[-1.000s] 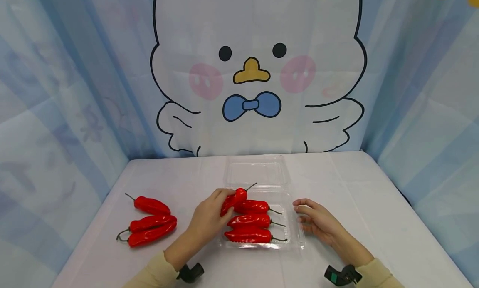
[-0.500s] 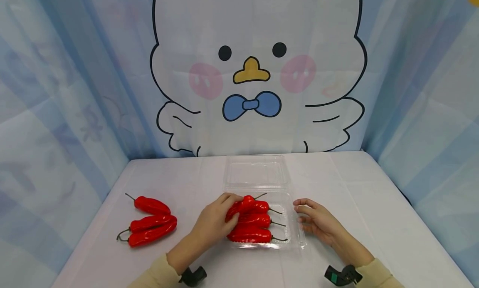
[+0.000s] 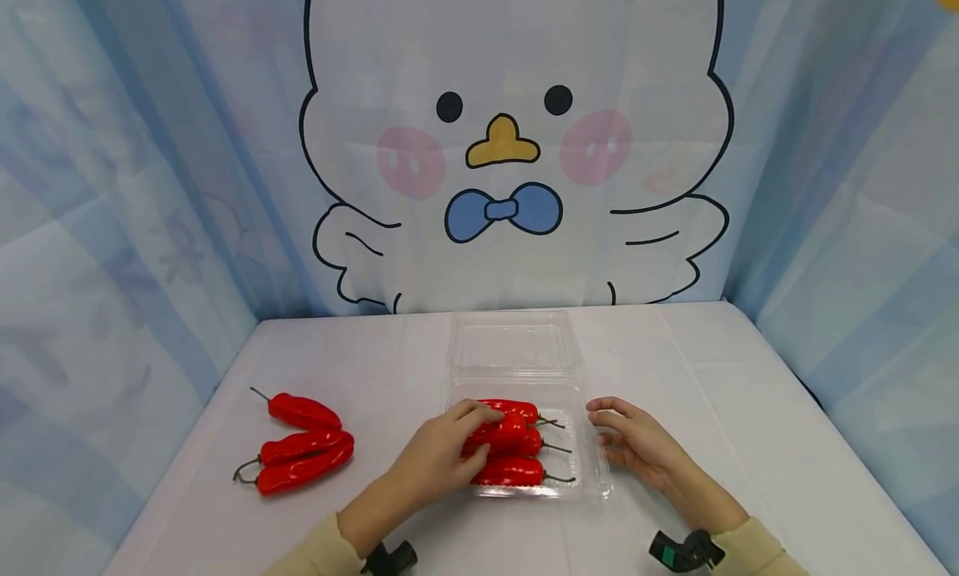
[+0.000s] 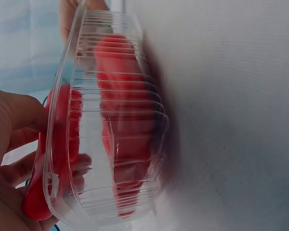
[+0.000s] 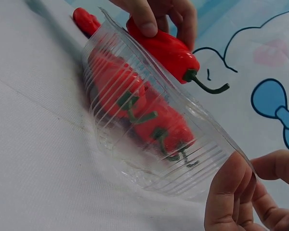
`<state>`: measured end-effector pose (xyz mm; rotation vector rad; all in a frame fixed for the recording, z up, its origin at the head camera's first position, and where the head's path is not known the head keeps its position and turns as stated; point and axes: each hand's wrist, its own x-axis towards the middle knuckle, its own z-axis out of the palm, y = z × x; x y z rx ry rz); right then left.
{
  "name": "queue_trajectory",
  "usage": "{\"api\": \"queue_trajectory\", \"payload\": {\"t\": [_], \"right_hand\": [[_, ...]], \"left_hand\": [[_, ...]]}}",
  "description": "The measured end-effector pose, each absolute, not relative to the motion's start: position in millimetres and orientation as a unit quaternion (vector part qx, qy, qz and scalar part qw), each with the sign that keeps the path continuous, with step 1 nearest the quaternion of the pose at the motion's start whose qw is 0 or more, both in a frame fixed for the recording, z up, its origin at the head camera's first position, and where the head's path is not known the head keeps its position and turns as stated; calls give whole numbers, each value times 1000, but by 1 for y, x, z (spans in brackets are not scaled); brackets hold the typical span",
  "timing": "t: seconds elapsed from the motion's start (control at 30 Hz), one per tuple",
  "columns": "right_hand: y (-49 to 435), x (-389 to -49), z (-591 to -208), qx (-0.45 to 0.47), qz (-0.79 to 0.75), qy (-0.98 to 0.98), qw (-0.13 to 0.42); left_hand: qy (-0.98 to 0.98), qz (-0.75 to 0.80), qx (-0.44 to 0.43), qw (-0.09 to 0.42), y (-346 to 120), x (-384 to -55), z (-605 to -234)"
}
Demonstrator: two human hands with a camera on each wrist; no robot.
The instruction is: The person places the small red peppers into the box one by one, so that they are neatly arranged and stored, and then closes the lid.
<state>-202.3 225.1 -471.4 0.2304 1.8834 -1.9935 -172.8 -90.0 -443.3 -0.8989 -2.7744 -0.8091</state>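
Table: white
Peppers near left edge: red
Stems: green
Box: clear, ridged
Sleeves: pale yellow
Curtain: blue, white; black-outlined bird

pale-blue curtains | faint print, perhaps floral | cartoon-bird backdrop | white-covered table

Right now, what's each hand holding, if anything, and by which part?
Left hand: a red pepper, gripped by its body. Right hand: the clear container, pinched at its rim.

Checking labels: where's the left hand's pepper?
In the head view, lower middle: the held pepper is above the peppers in the clear container, left of the right hand.
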Motion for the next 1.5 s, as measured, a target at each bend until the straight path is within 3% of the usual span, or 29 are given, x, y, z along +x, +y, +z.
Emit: {"api": "queue_trajectory", "payload": {"t": [0.37,1.5], "right_hand": [[226,-203,-471,84,-709,674,190],[226,-202,-470,84,-711,670,196]], "left_hand": [[-910,-258,-324,17,-89,-170,-447],[-921,-247,-292,72,-87,-239,-453]]}}
